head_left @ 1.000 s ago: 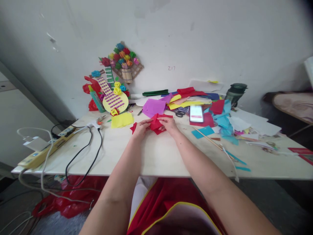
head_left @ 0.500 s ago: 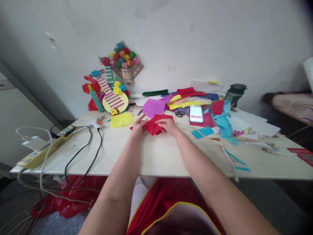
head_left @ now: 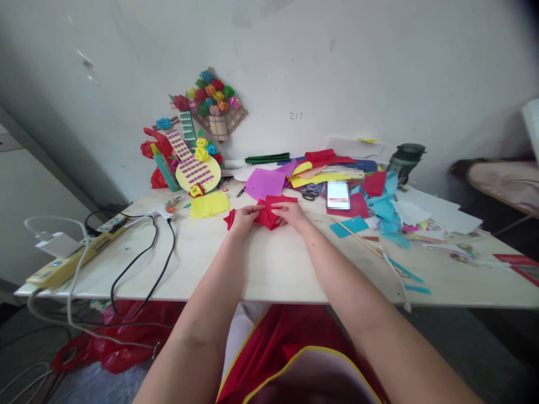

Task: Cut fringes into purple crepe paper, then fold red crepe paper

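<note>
A piece of red crepe-like paper (head_left: pixel 266 217) is held between my two hands, just above the middle of the table. My left hand (head_left: pixel 245 217) pinches its left side between thumb and fingers. On the other side my right hand (head_left: pixel 289 214) grips the paper, fingertips pointing inward. More red paper (head_left: pixel 283 200) lies right behind, and a red bit (head_left: pixel 229 219) shows to the left of my left hand. Purple paper (head_left: pixel 264 183) rests farther back, and a yellow sheet (head_left: pixel 209 205) lies to the left.
Black scissors (head_left: pixel 310 196), a phone (head_left: pixel 338 195), blue scraps (head_left: pixel 353 226) and a wooden stick (head_left: pixel 357 237) lie to the right. A dark bottle (head_left: pixel 405 163) stands behind. At left are a paper-flower guitar craft (head_left: pixel 199 175), a glue bottle (head_left: pixel 165 169) and a power strip (head_left: pixel 80 261).
My left hand has moved right and closed from spread fingers to a pinch on the red paper. The paper now looks more bunched between my hands.
</note>
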A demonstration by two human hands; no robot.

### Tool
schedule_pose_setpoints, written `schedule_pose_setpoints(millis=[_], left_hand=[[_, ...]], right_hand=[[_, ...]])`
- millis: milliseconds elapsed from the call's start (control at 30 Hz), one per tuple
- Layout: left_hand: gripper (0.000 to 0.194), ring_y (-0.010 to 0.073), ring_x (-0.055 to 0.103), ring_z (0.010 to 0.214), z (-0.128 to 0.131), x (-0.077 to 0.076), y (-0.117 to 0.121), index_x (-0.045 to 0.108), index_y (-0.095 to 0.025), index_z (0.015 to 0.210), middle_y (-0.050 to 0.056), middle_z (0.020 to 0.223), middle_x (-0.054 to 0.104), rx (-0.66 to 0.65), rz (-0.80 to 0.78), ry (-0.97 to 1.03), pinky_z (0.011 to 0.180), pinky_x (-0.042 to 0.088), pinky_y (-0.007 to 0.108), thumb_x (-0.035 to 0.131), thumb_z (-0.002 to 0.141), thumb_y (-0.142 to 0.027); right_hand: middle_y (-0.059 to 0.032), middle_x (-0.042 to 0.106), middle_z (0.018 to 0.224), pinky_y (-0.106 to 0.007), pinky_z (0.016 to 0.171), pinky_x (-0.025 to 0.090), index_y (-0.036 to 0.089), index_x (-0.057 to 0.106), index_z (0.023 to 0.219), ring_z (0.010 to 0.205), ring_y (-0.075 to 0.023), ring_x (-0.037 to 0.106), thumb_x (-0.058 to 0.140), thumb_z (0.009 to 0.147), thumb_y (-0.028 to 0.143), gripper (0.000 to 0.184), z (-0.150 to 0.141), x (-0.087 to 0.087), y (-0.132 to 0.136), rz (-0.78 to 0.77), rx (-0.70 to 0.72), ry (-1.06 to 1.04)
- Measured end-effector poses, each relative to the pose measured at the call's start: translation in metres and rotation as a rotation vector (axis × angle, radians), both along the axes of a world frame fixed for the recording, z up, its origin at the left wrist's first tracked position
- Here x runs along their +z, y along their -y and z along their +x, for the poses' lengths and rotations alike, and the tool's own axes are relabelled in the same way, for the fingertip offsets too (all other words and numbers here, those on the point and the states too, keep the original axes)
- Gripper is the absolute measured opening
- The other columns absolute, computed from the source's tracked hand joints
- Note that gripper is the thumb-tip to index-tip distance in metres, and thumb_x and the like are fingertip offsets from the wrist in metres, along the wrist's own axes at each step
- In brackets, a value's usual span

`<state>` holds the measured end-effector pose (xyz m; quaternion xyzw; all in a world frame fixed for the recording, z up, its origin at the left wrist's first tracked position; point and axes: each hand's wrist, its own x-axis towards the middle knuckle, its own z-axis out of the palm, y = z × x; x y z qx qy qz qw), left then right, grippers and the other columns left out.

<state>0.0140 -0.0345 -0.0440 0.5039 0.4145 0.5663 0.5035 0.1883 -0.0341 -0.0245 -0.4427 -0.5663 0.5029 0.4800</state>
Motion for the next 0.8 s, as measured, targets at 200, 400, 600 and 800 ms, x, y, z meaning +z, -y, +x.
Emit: schedule_pose_setpoints(millis=[200, 400, 600, 800], left_hand=[[0.027, 0.018, 0.063, 0.078, 0.0, 0.01, 0.008, 0.069, -0.01, 0.088, 0.011, 0.086, 0.069, -0.159, -0.102, 0.248, 0.07, 0.05, 0.029, 0.061, 0.063, -0.01], [0.036, 0.0172, 0.064, 0.078, 0.0, 0.014, 0.014, 0.068, -0.011, 0.095, 0.01, 0.088, 0.069, -0.237, -0.115, 0.227, 0.075, 0.05, 0.029, 0.068, 0.06, -0.008], [0.034, 0.0163, 0.064, 0.076, 0.001, 0.012, 0.012, 0.069, -0.01, 0.092, 0.01, 0.084, 0.07, -0.212, -0.134, 0.209, 0.078, 0.048, 0.029, 0.067, 0.058, -0.005], [0.036, 0.0171, 0.064, 0.08, -0.001, 0.014, 0.012, 0.069, -0.009, 0.093, 0.011, 0.084, 0.07, -0.166, -0.133, 0.273, 0.079, 0.048, 0.027, 0.063, 0.059, -0.002]], right_hand=[[0.002, 0.059, 0.048, -0.027, 0.046, 0.05, 0.016, 0.071, 0.081, 0.041, -0.0112, 0.054, 0.068, 0.064, 0.013, 0.017, -0.001, -0.005, -0.005, 0.038, -0.023, 0.0], [0.0035, 0.058, 0.046, -0.025, 0.045, 0.049, 0.016, 0.069, 0.073, 0.039, -0.0105, 0.053, 0.066, 0.064, 0.014, 0.01, -0.003, -0.005, -0.004, 0.065, -0.012, 0.006], [0.0029, 0.057, 0.045, -0.025, 0.042, 0.049, 0.016, 0.068, 0.079, 0.039, -0.0122, 0.055, 0.065, 0.069, 0.027, 0.015, -0.004, -0.001, 0.002, 0.081, 0.039, -0.044], [-0.0033, 0.065, 0.071, -0.031, 0.05, 0.053, 0.016, 0.059, 0.114, 0.051, -0.0156, 0.061, 0.05, 0.077, 0.021, 0.039, 0.001, -0.002, 0.0, 0.201, 0.0, 0.07]])
